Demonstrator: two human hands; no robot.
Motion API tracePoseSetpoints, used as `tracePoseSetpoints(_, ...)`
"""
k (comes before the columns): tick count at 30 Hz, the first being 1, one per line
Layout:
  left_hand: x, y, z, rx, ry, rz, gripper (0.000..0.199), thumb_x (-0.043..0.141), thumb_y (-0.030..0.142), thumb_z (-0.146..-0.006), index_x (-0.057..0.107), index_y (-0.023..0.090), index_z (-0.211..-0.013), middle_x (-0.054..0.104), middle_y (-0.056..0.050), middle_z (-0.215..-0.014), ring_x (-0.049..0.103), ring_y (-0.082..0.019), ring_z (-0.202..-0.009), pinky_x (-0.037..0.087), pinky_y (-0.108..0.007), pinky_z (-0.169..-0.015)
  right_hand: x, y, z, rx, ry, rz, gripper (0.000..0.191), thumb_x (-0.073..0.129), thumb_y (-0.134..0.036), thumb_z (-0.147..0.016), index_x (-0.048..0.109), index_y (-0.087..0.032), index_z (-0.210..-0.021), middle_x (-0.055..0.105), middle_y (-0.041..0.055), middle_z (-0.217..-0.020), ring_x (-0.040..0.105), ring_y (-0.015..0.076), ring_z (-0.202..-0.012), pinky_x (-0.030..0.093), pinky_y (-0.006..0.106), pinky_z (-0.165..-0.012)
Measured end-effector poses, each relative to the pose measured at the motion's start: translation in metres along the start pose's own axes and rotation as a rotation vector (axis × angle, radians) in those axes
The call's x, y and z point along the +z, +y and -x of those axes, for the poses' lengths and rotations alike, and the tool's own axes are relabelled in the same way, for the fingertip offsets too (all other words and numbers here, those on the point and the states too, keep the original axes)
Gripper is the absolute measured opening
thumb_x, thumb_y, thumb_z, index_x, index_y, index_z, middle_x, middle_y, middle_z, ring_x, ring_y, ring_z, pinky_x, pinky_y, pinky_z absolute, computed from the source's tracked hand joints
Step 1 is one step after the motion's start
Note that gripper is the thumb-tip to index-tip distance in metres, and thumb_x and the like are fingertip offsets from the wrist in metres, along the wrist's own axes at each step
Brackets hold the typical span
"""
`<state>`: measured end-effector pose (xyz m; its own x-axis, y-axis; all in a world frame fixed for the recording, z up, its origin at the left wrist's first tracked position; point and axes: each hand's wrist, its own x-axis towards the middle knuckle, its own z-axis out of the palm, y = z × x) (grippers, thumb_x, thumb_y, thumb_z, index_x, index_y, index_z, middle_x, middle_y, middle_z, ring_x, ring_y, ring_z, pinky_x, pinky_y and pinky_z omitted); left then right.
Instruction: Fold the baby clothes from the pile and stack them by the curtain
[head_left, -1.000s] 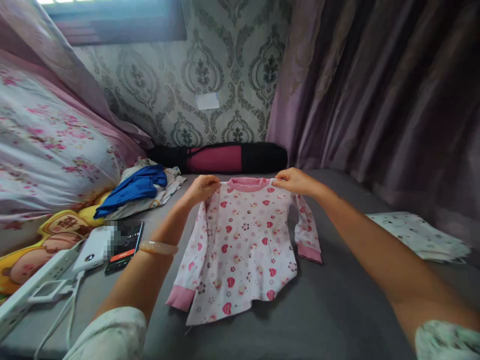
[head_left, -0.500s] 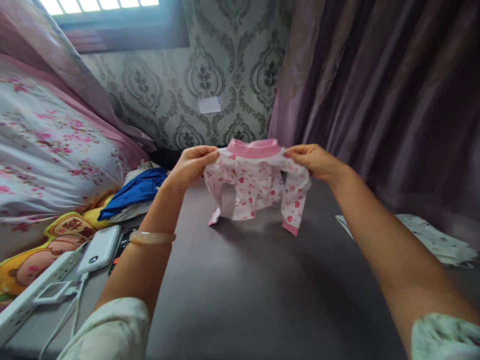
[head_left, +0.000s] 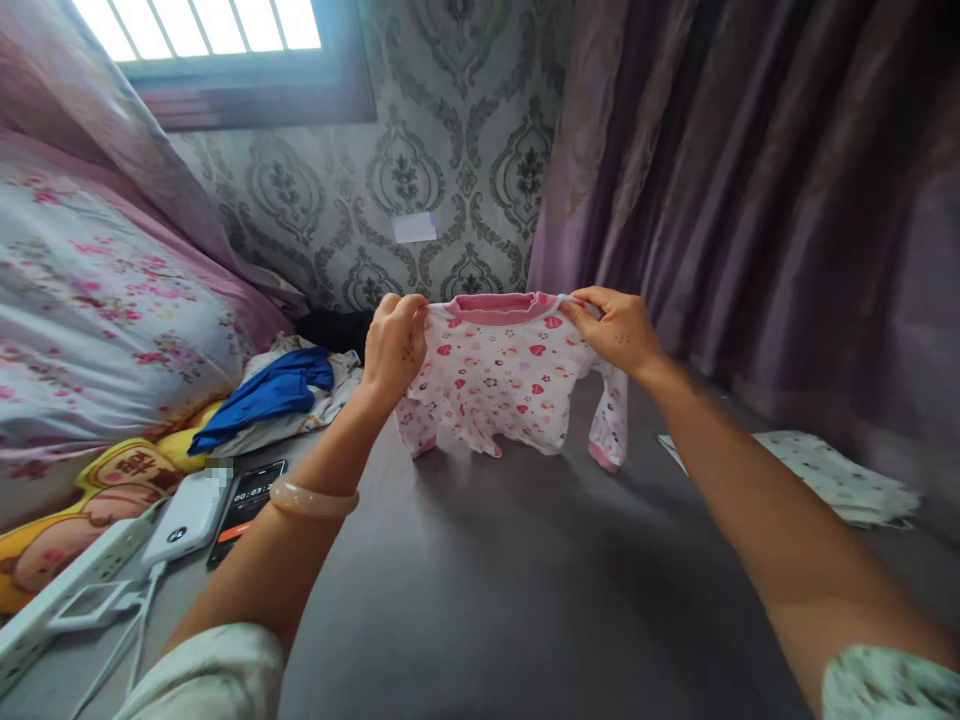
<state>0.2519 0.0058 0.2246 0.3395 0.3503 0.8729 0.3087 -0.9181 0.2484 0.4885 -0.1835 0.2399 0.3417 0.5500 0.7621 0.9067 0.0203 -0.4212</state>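
Note:
A small white baby shirt (head_left: 502,375) with red hearts, a pink collar and pink cuffs hangs spread between my hands. My left hand (head_left: 395,345) pinches it at the shoulder on the left of the collar. At the opposite shoulder, my right hand (head_left: 616,332) has its thumb and fingers closed on the cloth. Both sleeves dangle, and the hem hangs close above the grey bed surface (head_left: 510,580); whether it touches, I cannot tell.
On the left lie a blue garment (head_left: 262,398), a yellow plush toy (head_left: 56,550), a white power bank (head_left: 184,520), a phone (head_left: 244,505) and a power strip (head_left: 45,610) with cables. Folded white spotted cloth (head_left: 836,475) lies at right. Purple curtains (head_left: 720,180) hang behind it.
The shirt's front has swung out flatter, so its printed panel and neck opening show more fully. My left hand has turned, knuckles upward. The view has tilted slightly up.

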Motion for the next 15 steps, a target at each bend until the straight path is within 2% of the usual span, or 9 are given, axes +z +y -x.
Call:
tracePoseSetpoints(2,-0.016,0.012,0.006,0.131,0.127,-0.121,0.026,0.041,0.024,-0.094,0.065,0.018,-0.102,0.058,-0.007,-0.090,0.053,-0.020,-0.089,0.044,-0.035,-0.084,-0.013,-0.016,0.009,-0.084,0.052,0.058,0.037,0.055,-0.056,-0.087,0.072,-0.024,-0.095,0.072,0.0049,-0.093,0.065,0.0218,-0.088,0.050,0.034,-0.074)
tracePoseSetpoints(4,-0.036,0.020,0.012,0.240,0.222,-0.215,0.025,0.042,0.024,-0.095,0.064,0.019,-0.106,0.057,-0.008,-0.094,0.053,-0.021,-0.093,0.043,-0.036,-0.086,-0.031,-0.035,0.018,-0.106,0.057,0.060,0.035,0.056,-0.056,-0.087,0.072,-0.025,-0.095,0.072,0.0041,-0.092,0.065,0.0217,-0.085,0.051,0.034,-0.071)
tracePoseSetpoints(8,-0.076,0.026,0.013,0.400,0.318,-0.312,0.023,0.050,0.023,-0.093,0.065,0.022,-0.110,0.056,-0.006,-0.095,0.053,-0.020,-0.093,0.044,-0.035,-0.084,-0.069,-0.077,0.029,-0.001,0.015,-0.018,0.035,0.063,-0.055,-0.083,0.073,-0.024,-0.093,0.070,0.0025,-0.078,0.063,0.0184,-0.066,0.048,0.030,-0.054)
tracePoseSetpoints(10,-0.092,0.028,0.007,0.449,0.289,-0.319,0.024,0.051,0.022,-0.092,0.065,0.022,-0.112,0.056,-0.006,-0.097,0.053,-0.019,-0.094,0.044,-0.036,-0.086,-0.081,-0.091,0.027,0.100,-0.061,-0.115,0.036,0.066,-0.058,-0.078,0.074,-0.025,-0.091,0.070,0.0028,-0.075,0.061,0.0177,-0.060,0.046,0.028,-0.046)
tracePoseSetpoints(12,-0.100,0.027,-0.003,0.452,0.203,-0.275,0.024,0.051,0.024,-0.092,0.066,0.020,-0.110,0.057,-0.005,-0.096,0.053,-0.018,-0.094,0.044,-0.036,-0.088,-0.084,-0.095,0.021,0.224,-0.174,-0.232,0.036,0.069,-0.060,-0.074,0.073,-0.027,-0.089,0.071,0.0028,-0.075,0.060,0.0165,-0.057,0.046,0.027,-0.044)
tracePoseSetpoints(15,-0.088,0.011,-0.012,0.357,-0.040,-0.145,0.023,0.051,0.029,-0.091,0.070,0.019,-0.100,0.058,-0.004,-0.091,0.055,-0.017,-0.089,0.046,-0.033,-0.084,-0.066,-0.074,0.010,0.376,-0.359,-0.294,0.038,0.072,-0.059,-0.071,0.073,-0.024,-0.084,0.070,0.0024,-0.073,0.059,0.0140,-0.055,0.046,0.025,-0.046)
